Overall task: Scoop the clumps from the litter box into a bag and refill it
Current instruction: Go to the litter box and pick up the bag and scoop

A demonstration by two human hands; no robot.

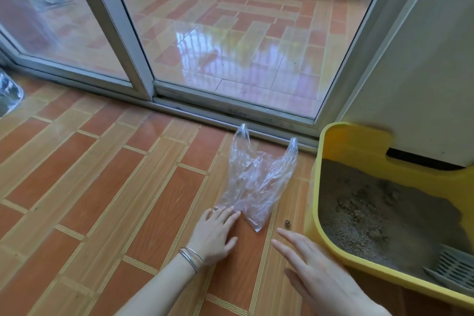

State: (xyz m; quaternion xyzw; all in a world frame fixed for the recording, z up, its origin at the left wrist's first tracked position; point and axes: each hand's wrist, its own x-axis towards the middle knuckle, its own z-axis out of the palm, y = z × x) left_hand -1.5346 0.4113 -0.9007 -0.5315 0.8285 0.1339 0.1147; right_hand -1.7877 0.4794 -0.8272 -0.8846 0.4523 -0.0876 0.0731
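A clear plastic bag [256,182] lies flat on the tiled floor, its two handles pointing toward the glass door. My left hand [215,233] rests palm down on the floor, fingertips touching the bag's near left corner, fingers spread. My right hand [315,264] hovers open just right of the bag, holding nothing. To the right stands a yellow litter box [314,202] filled with brown litter [364,208]. A grey slotted scoop [454,268] lies in the box's near right corner.
A sliding glass door with a metal track [205,113] runs across the floor beyond the bag. A white cabinet [423,79] stands behind the litter box. A small dark crumb [287,224] lies on the floor near the bag. A shiny bag [7,92] sits at the far left.
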